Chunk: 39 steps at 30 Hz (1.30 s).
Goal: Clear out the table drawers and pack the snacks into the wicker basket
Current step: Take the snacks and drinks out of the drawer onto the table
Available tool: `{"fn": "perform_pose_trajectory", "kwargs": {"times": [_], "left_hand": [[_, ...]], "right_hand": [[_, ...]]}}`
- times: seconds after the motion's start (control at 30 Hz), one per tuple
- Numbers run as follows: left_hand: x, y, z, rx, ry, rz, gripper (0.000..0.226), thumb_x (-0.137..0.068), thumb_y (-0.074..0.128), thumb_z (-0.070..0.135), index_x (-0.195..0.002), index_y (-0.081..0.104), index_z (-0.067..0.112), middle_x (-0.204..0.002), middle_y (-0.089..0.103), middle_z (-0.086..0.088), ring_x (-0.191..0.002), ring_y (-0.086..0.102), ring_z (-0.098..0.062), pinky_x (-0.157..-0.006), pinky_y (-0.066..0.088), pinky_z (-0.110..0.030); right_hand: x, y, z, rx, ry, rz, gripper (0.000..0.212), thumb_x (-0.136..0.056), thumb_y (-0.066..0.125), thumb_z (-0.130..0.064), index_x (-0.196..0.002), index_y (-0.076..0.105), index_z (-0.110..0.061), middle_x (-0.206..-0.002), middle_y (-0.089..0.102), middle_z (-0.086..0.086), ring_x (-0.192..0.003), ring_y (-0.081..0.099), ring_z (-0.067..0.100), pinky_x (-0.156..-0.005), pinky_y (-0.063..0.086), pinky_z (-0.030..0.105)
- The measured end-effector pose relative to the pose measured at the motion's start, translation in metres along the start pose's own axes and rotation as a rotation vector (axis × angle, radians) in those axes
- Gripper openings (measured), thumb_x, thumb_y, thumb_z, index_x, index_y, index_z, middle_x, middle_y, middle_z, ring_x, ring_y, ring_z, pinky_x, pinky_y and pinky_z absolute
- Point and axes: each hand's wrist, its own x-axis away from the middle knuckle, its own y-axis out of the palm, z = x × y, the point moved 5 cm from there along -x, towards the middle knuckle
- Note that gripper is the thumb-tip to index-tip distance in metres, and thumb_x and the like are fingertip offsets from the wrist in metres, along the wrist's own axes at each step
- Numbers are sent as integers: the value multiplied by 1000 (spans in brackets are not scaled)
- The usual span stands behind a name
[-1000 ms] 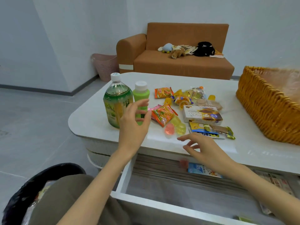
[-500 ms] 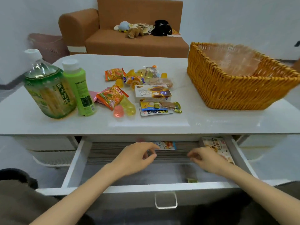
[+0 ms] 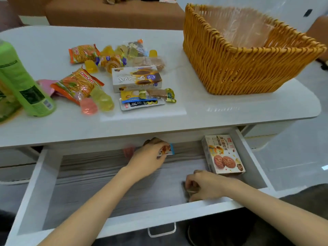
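The white drawer [image 3: 32,192] stands pulled out under the table top. My left hand [image 3: 149,157] reaches to its back and grips a small blue-edged snack packet [image 3: 167,149]; a pink jelly cup [image 3: 128,151] lies just left of it. My right hand [image 3: 205,185] is closed on a small dark item near the drawer's front, mostly hidden by my fingers. A cookie box [image 3: 222,155] lies in the drawer's right corner. The wicker basket [image 3: 230,68] stands on the table at the right. A pile of snacks [image 3: 117,75] lies on the table's middle.
A green bottle [image 3: 26,86] and a larger drink bottle [image 3: 7,103] stand at the table's left. A white snack box [image 3: 136,79] lies among the packets. An orange sofa [image 3: 115,13] is behind the table. The drawer handle [image 3: 161,229] faces me.
My view tilted down and closer to the drawer. My left hand went from the table to the drawer's back and took the packet; my right hand dropped to the drawer's front and closed.
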Motion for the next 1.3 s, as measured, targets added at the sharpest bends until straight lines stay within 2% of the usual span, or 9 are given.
{"fn": "perform_pose_trajectory", "kwargs": {"times": [0.2,0.33,0.63,0.77,0.83,0.9,0.97,1.17,1.3], "left_hand": [[-1,13,-31,-165,-132,-162,71,-90,60,39,-150,23,27,-152,26,2,-138,25,-22,-111,32,-38],[-2,17,-41,-262,-171,-141,72,-89,61,40,-149,23,24,-148,28,0,-138,24,-23,-113,26,-43],[20,15,-36,-391,-137,-310,56,-85,66,41,-131,45,18,-136,40,-6,-128,33,-25,-105,27,-37],[53,-4,-58,-332,-158,-352,38,-85,67,32,-114,47,17,-119,56,-6,-106,51,-23,-80,39,-30],[72,-22,-76,-283,-211,-358,29,-88,63,32,-111,50,19,-114,59,-3,-101,53,-21,-74,39,-29],[87,-42,-93,-257,-252,-359,25,-89,63,32,-109,55,22,-111,60,0,-101,53,-18,-76,40,-28],[98,-61,-105,-229,-281,-352,17,-87,66,31,-99,56,26,-102,61,6,-95,54,-13,-74,41,-28],[105,-87,-106,-177,-287,-343,18,-84,69,31,-90,52,34,-93,56,14,-86,53,-6,-70,41,-23],[104,-94,-98,-203,-273,-371,13,-90,62,26,-98,53,30,-101,59,7,-86,53,-10,-67,40,-25]], "right_hand": [[-9,-9,-5,-83,-12,-111,28,-81,66,-15,-107,57,-11,-97,52,1,-73,47,10,-58,40,17],[-12,-30,2,-239,81,4,25,-88,59,-22,-107,45,-15,-86,52,-4,-68,48,7,-53,36,19],[-19,-53,5,-291,111,335,8,-92,54,-25,-94,59,-19,-86,65,1,-76,59,13,-56,41,17],[-32,-54,-17,-359,12,369,11,-91,60,-25,-100,63,-19,-87,63,-5,-71,55,2,-57,42,9],[-44,-52,-37,-348,-59,372,28,-92,61,-26,-119,59,-20,-103,64,-1,-82,58,4,-68,46,10],[-63,-49,-58,-346,-125,350,47,-92,61,-26,-137,46,-23,-123,58,5,-107,58,15,-90,47,21],[-86,-45,-80,-328,-183,321,58,-92,60,-27,-145,34,-30,-134,50,7,-115,55,21,-99,46,32],[-136,-48,-118,-168,-141,397,51,-93,58,-31,-140,40,-34,-134,40,5,-121,47,23,-101,43,36],[-138,-42,-125,-126,-172,417,34,-93,59,-33,-126,53,-25,-125,45,0,-108,51,18,-83,45,27]]}}
